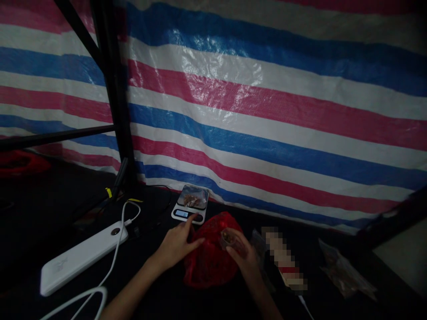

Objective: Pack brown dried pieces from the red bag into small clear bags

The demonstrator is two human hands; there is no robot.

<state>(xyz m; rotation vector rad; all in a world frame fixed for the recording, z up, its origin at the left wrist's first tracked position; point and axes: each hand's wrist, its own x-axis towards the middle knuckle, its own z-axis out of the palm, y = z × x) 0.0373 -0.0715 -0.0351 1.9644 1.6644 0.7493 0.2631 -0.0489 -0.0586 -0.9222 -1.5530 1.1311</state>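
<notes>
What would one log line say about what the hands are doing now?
left hand: fingertip at scale front | right hand: holds small clear bag over red bag | aside: white power bank

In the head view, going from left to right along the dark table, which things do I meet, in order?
White power bank → left hand → red plastic bag → right hand, holding a small clear packet → clear bag at far right. The scale overlaps the left hand, so it is left out.

Your left hand (176,243): bare; behind grip, wrist and forearm bare down to picture's lower edge. Your right hand (243,258): bare too, forearm behind it uncovered likewise. Dim light; nails, finer marks too dark to tell.
</notes>
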